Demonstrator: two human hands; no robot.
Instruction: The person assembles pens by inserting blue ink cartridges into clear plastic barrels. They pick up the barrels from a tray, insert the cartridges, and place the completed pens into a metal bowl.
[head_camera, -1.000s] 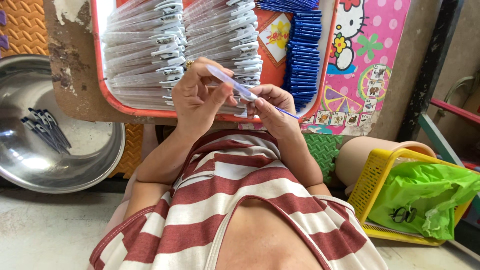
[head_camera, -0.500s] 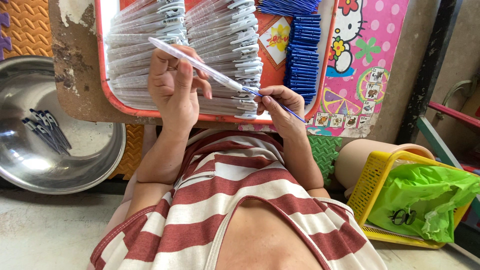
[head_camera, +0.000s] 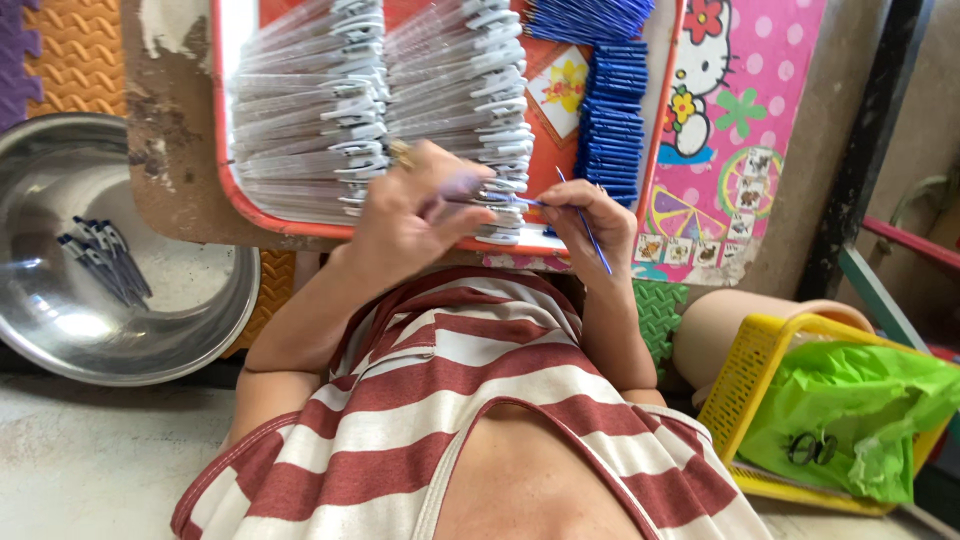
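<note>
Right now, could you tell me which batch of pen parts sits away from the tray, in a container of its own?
The few dark-tipped pens in the steel bowl at the left; the clear barrels and blue refills all lie on the red-rimmed tray.

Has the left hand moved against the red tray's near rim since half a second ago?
Yes. The left hand has dropped from over the rows of clear pen barrels toward the tray's near rim, closing on the right hand.

Red-rimmed tray (head_camera: 222, 150), clear-white pen barrels (head_camera: 320, 120), blue refills (head_camera: 610, 110), red-white striped top (head_camera: 450, 400), yellow basket (head_camera: 745, 385), green bag (head_camera: 850, 410), silver bowl (head_camera: 60, 330).
</note>
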